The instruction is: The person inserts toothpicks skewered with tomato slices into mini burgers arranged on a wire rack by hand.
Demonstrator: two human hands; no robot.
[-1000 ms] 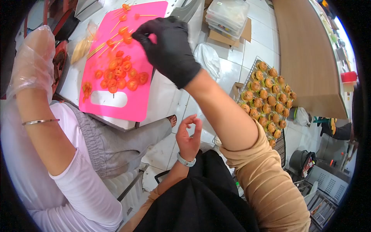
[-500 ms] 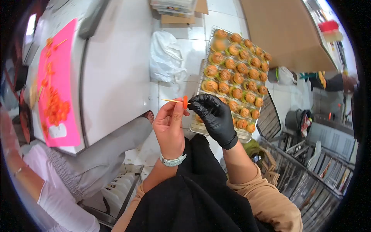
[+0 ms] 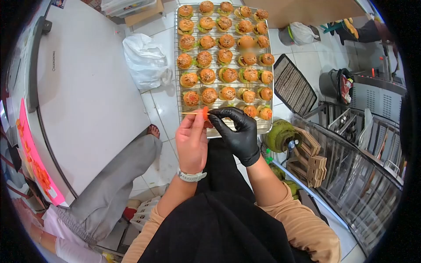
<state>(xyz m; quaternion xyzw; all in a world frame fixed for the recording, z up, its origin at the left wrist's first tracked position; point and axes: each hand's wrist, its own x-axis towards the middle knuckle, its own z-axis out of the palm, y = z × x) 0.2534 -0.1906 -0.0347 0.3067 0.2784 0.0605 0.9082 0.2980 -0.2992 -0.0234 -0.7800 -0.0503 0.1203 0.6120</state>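
Observation:
My bare left hand point(image 3: 191, 142) pinches a wooden pick point(image 3: 189, 113) that points left. A red tomato slice point(image 3: 205, 113) is threaded on the pick, between my two hands. My right hand point(image 3: 239, 133), in a black glove, has its thumb and forefinger closed on the pick's other end, right beside the slice. Just beyond both hands, small seeded buns point(image 3: 228, 75) with green and other filling stand in rows on a wire rack point(image 3: 179, 83) over a tray.
A pink board point(image 3: 27, 144) with tomato pieces lies at the far left, near a co-worker's sleeve point(image 3: 72, 250). A white plastic bag point(image 3: 147, 61) is on the floor left of the rack. A green gas cylinder point(image 3: 280, 136) and metal shelving point(image 3: 355, 171) stand at right.
My right hand has come from the pink board to meet my left hand at the pick. The view has turned right, so the board has slid left and the rack now lies straight ahead.

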